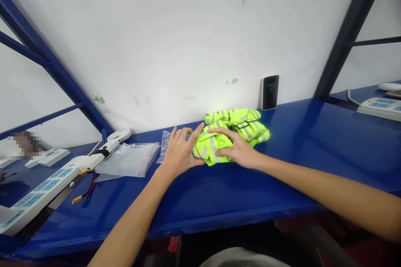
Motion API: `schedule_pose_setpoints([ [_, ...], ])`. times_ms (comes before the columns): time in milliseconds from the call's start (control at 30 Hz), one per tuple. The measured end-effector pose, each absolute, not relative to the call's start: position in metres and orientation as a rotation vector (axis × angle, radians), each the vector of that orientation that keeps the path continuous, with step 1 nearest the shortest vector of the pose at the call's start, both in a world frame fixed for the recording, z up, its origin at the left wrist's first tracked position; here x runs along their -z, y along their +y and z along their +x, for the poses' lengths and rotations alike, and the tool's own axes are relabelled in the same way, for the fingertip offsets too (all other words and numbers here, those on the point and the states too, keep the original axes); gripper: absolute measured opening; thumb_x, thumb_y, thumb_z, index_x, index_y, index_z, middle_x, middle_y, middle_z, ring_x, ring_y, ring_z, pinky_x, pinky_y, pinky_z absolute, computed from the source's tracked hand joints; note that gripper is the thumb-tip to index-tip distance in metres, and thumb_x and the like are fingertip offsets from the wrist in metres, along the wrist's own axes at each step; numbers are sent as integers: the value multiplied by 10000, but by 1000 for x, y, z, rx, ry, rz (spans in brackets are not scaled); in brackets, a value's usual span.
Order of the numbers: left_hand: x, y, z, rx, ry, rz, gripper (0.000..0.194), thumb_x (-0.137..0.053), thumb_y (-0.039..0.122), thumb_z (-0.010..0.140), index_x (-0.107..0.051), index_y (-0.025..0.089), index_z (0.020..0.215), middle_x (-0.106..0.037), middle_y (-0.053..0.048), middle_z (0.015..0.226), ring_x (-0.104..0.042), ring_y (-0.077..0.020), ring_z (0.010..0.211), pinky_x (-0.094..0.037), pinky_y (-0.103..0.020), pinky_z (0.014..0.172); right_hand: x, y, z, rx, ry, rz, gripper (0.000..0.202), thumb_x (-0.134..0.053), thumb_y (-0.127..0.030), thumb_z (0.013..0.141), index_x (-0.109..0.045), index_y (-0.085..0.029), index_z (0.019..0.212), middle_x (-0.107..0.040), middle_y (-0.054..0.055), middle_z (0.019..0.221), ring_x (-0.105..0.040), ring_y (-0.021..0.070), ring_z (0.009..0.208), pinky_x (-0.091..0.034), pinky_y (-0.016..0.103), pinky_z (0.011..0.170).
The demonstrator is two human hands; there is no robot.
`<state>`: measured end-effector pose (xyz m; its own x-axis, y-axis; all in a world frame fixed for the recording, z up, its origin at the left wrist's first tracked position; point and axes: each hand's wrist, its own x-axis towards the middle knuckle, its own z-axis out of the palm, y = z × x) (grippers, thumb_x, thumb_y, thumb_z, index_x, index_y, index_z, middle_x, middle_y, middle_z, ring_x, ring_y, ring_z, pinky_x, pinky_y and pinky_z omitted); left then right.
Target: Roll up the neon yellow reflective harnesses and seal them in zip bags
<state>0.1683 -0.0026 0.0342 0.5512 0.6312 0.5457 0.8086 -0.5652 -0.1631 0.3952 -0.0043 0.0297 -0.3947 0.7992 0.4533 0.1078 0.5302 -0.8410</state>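
A folded fluorescent yellow reflective vest with grey stripes lies on the blue table. My right hand grips it from the right, thumb below and fingers over the top. At its left end, my left hand curls around a clear plastic bag, part of which shows left of the fingers. A thin red line, like the bag's seal strip, crosses the vest's left end beside this hand. How far the vest sits inside the bag is hidden. Behind my right hand lie more yellow reflective vests, bunched up.
Flat clear zip bags lie to the left. Beyond them are a white handheld fan, a long power strip and a red-black cable with yellow connectors. A black-screened device leans against the wall. Blue frame posts stand at both sides.
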Motion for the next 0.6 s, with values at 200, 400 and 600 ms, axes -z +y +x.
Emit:
schedule_pose_setpoints([
  [200, -25, -9, 178, 537, -1103, -2440, 1093, -779, 510, 634, -204, 249, 1526, -487, -129, 1211, -495, -304, 1167, -232, -575, 1129, -22, -2, 390, -1048, -1725, -901, 582, -681, -137, 632, -649, -242, 1203, -655, 6, 1196, -556, 269, 1144, -401, 385, 1009],
  [400, -18, -7, 181, 553, -1089, -2539, 1104, -784, 486, 605, -213, 240, 1517, -426, -142, 1230, -449, -339, 1211, -275, -595, 1101, -20, -1, 388, -1386, -1506, -879, 586, -688, -154, 612, -650, -229, 1192, -699, 13, 1075, -618, 268, 1029, -486, 364, 880],
  [600, -15, -9, 184, 494, -1059, -2539, 1023, -741, 445, 648, -228, 230, 1508, -414, -162, 1269, -409, -361, 1258, -261, -612, 1099, -26, -1, 389, -1261, -1592, -919, 524, -696, -172, 616, -680, -238, 1136, -676, 10, 1152, -542, 282, 1170, -401, 382, 1009],
])
